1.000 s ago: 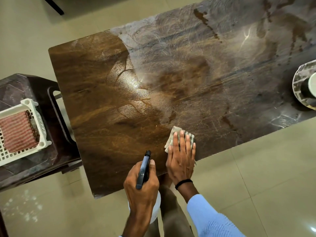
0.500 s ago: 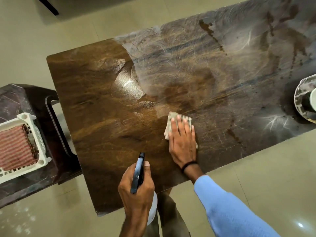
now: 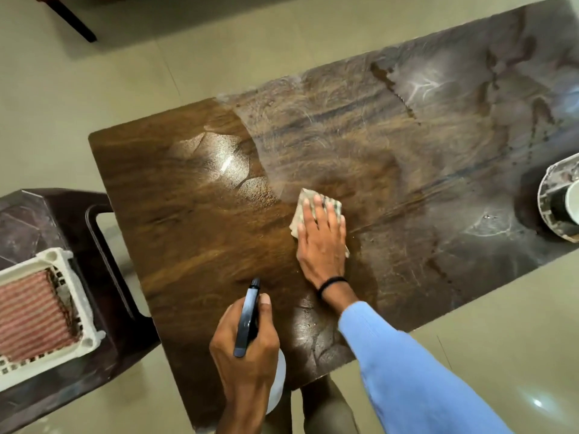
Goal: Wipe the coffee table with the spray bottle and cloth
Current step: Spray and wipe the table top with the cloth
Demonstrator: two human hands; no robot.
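Note:
The dark wooden coffee table (image 3: pixel 175 233) fills the middle of the view; its left part looks clean and glossy, its right part dusty and streaked. My right hand (image 3: pixel 322 242) lies flat with straight fingers on a folded checked cloth (image 3: pixel 305 203), pressing it to the tabletop near the edge of the dusty area. My left hand (image 3: pixel 247 355) grips a spray bottle (image 3: pixel 247 321) with a dark nozzle head, held over the table's near edge; its white body is mostly hidden under the hand.
A dark plastic stool (image 3: pixel 62 211) stands left of the table with a white basket (image 3: pixel 80 305) holding a striped red cloth (image 3: pixel 29 314). A dusty round plate with a cup (image 3: pixel 556 198) sits at the table's right end. Tiled floor surrounds everything.
My right hand has slid the cloth away from the near edge toward the table's middle. The left hand still holds the bottle in about the same spot.

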